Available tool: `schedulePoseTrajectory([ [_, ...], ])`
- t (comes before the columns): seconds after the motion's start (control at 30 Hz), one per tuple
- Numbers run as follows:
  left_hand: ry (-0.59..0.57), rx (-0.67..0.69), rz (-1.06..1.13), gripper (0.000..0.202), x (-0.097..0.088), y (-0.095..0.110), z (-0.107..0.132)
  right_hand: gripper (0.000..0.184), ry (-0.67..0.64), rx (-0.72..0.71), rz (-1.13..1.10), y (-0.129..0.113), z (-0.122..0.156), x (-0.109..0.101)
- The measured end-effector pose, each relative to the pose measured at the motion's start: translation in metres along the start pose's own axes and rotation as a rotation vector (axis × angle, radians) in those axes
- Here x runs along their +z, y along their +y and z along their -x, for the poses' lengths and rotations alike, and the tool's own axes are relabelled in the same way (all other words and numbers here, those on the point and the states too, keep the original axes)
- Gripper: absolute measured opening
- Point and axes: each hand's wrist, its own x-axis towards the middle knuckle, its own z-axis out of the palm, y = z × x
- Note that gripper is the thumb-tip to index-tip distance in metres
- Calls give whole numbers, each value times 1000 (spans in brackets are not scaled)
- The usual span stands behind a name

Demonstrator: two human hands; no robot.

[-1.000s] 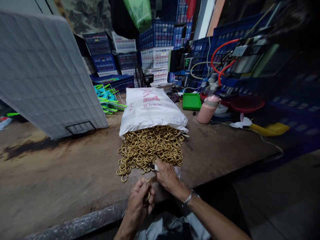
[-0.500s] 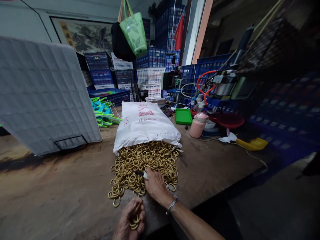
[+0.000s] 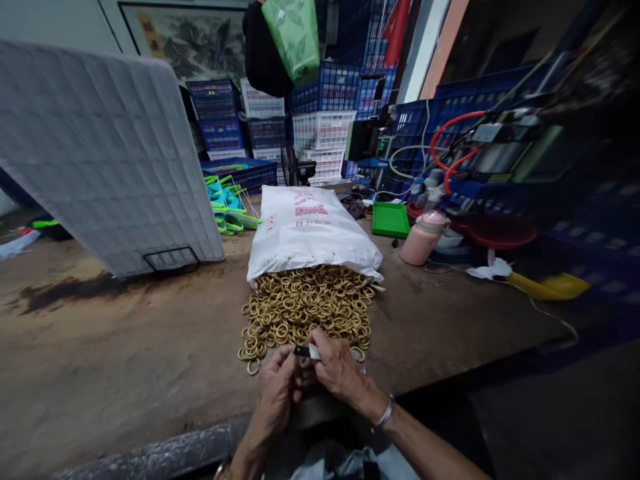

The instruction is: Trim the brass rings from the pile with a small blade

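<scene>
My right hand (image 3: 343, 370) is closed around a small black-bladed tool with a white-wrapped handle (image 3: 314, 352), its dark end pointing left. Just left of it, my left hand (image 3: 279, 385) is curled with thumb and fingers together at the tool's dark end. The metal rings it cupped a moment ago are mostly hidden by its fingers now. Beyond both hands lies a heap of brass-coloured rings (image 3: 310, 303), spilling from the open mouth of a white woven sack (image 3: 315, 233) with red print. A few rings lie loose at the heap's near left edge.
A grey padded panel (image 3: 110, 153) stands at left on the table (image 3: 125, 360). Green hangers (image 3: 233, 207) lie behind it. Right of the sack are a green tray (image 3: 390, 219), a pink bottle (image 3: 424, 239) and a yellow scoop (image 3: 550, 285). Stacked crates (image 3: 324, 130) fill the back.
My right hand has drawn the tool back from the ring heap towards me. My left hand has risen to meet it, its fingers closing over the rings. The view has shifted.
</scene>
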Motion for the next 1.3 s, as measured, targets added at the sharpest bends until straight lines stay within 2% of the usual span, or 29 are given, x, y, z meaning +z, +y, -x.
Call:
schedulePoseTrajectory([
  [0.07,-10,22,-114,32,1,-3,-1,25,10,0,-64,-3,5,0],
  [0.17,17,71,-285,31,0,-7,-1,8,20,101,-246,-7,7,0],
  [0.3,3,298,-458,21,-3,-12,-1,29,-41,255,-523,-8,6,-3],
  [0.37,-22,400,-537,19,-4,-13,0,30,-82,283,-602,-7,6,-4],
  [0.43,-42,433,-579,19,-3,-12,2,30,-114,298,-644,-5,7,-4],
  [0.5,-56,376,-552,21,0,-10,4,29,-126,305,-657,-4,8,-3],
  [0.63,-77,52,-406,30,2,-9,8,27,-39,275,-587,-1,8,2],
  [0.73,-137,-71,-290,33,0,-12,8,28,11,247,-522,0,10,5],
  [0.97,-263,-112,-136,28,5,-12,10,27,-6,233,-512,-3,14,-3],
  [1.07,-249,-113,-121,30,8,-10,11,28,-16,251,-537,0,14,-4],
  [1.17,-228,-98,-124,33,9,-10,9,23,4,255,-432,5,17,-2],
  [1.3,-213,-66,-169,33,10,-10,7,13,-82,122,-257,6,26,-2],
])
